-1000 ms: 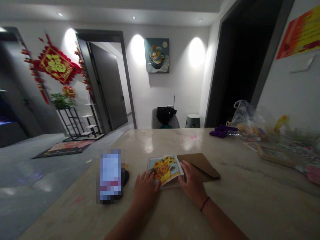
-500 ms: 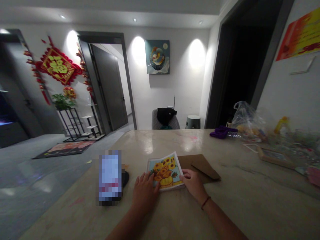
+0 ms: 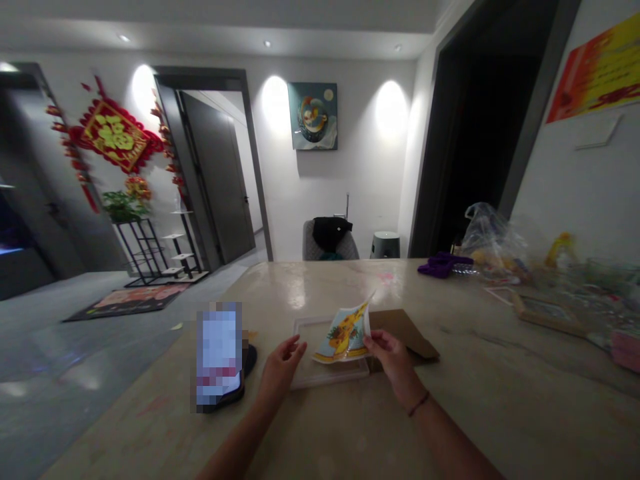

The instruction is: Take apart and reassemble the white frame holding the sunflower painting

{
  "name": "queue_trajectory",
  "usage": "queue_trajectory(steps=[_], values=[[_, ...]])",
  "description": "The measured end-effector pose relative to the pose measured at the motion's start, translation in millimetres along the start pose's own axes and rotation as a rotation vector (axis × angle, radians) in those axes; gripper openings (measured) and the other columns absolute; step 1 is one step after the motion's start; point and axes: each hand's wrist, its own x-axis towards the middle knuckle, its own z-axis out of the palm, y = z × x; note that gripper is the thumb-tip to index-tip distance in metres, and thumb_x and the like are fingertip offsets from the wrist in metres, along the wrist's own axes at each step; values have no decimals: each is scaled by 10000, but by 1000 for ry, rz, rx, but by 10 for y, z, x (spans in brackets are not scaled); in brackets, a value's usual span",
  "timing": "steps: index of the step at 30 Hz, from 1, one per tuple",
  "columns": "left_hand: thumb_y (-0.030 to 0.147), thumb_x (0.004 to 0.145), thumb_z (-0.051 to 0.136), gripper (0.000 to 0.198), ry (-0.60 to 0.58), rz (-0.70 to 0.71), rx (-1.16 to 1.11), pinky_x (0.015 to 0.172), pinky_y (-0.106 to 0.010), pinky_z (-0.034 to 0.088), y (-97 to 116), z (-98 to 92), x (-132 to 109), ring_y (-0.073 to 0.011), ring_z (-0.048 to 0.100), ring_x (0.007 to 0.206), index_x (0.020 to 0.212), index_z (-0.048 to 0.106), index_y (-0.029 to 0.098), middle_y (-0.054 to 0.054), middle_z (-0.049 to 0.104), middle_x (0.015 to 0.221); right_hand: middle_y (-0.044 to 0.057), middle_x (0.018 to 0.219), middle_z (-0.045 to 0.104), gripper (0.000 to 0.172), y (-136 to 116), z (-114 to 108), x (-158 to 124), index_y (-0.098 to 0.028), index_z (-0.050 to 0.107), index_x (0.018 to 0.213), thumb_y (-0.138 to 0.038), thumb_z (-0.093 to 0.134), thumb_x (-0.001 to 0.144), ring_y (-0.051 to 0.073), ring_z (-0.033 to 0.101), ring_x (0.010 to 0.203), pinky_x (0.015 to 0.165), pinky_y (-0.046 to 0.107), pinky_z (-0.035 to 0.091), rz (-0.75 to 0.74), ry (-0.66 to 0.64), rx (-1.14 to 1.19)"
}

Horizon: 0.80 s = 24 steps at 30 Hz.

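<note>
A sunflower picture [image 3: 345, 337] on a thin, bending sheet is pinched at its right edge by my right hand [image 3: 393, 353]. It hangs tilted over a pale rectangular frame [image 3: 330, 378] that lies on the table, covering part of it. My left hand [image 3: 285, 360] is at the frame's left side, holding nothing, its fingers loosely bent and apart. Behind my right hand, a brown board with a folded flap [image 3: 395, 321] lies flat on the table, partly under the frame's right side.
On the left stands a phone [image 3: 219, 353] with a blurred screen, on a dark stand. Along the right side are a small wooden frame [image 3: 550, 315], a purple cloth [image 3: 440, 265], and a clear plastic bag [image 3: 493, 240]. A chair [image 3: 327, 247] stands beyond the far table edge.
The sunflower picture has come up off the pale frame and turned in my right hand. My left hand has let go and moved slightly left, uncovering the frame.
</note>
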Motion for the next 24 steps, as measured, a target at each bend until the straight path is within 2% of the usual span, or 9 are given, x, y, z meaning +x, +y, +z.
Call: queue_trajectory(steps=[4,9,15,20,24], values=[[456,682,511,513,17,4,44,771,-317,479,-3,-6,-3,-204,638,845,1047,603,109,-97,685,947,53,723,687,428,-63,9,-17,-168,657,731,-523,713,498,206,623,719,689,345,488,-2,-71,22],[458,687,496,512,22,8,27,832,-316,461,27,-30,5,-217,613,942,1031,605,94,-120,659,1026,46,767,697,399,-192,2,-76,-184,680,776,-489,719,523,209,623,765,755,365,473,20,-147,54],[501,697,486,543,-36,56,2,880,-338,429,79,5,-62,-223,580,1008,1073,576,120,-99,649,1056,24,744,697,342,-236,-49,-80,-202,687,734,-465,729,520,199,622,749,766,366,471,13,-136,81],[512,656,538,454,-78,79,-25,739,-299,470,148,8,-114,-223,624,860,919,624,151,-59,694,865,27,756,695,341,-187,-72,-48,-193,684,746,-441,737,518,191,621,758,775,353,468,28,-84,90],[521,660,529,372,26,124,-61,566,-232,443,163,-36,-103,-171,604,659,715,598,160,-6,640,642,36,774,695,338,-145,-73,-34,-180,682,783,-434,715,563,184,621,762,790,346,459,58,-97,132]])
